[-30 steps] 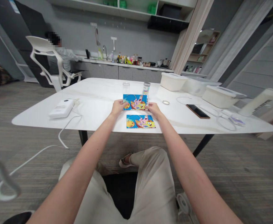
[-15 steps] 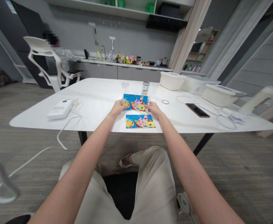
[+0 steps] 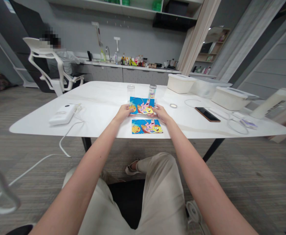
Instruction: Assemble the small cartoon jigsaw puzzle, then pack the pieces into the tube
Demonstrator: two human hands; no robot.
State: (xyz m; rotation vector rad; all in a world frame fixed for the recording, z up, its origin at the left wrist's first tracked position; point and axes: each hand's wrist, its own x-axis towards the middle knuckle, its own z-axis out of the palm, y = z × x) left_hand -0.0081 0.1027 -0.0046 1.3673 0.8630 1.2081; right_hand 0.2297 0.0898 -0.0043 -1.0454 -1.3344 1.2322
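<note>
Cartoon card (image 3: pixel 142 105) is pinched at both ends by left hand (image 3: pixel 124 113) and right hand (image 3: pixel 161 114) fingers above 1 matching card (image 3: pixel 147 126) on the worktop (image 3: pixel 103 107).

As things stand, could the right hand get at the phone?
Probably yes: the phone lies flat to the right of the right hand, bare table between them. But that hand, with the left hand, grips the upper card, so it must let go first.
</note>
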